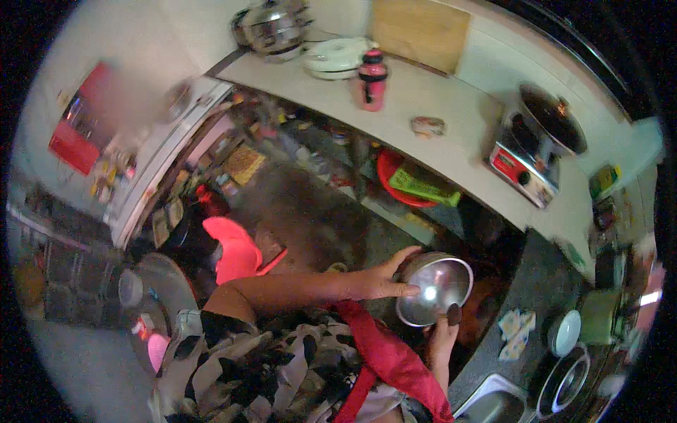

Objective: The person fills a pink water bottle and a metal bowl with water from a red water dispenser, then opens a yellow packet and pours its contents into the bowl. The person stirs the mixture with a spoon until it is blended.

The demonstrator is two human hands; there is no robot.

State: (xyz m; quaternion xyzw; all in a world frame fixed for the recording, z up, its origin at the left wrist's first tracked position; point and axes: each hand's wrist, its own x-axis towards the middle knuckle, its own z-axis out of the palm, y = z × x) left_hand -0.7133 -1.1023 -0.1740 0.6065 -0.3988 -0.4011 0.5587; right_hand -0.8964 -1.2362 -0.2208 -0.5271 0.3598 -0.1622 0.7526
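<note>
A shiny metal bowl (436,288) is held between my two hands, its hollow side facing the camera. My left hand (394,277) grips the bowl's left rim, with the thumb over the edge. At the lower right rim is my right hand (443,330), holding the bowl from below; a small dark round thing (453,314) shows at its fingertips, too blurred to name. A red cloth strap or apron part (391,359) hangs across the patterned clothing below the bowl.
The pale counter (460,153) bears a pink bottle (373,82), a white lidded dish (336,57), a metal kettle (275,29) and a stove (526,158) with a lidded pan (552,119). A sink (494,399) and a white bowl (567,333) are at right; a red plastic chair (235,248) stands left.
</note>
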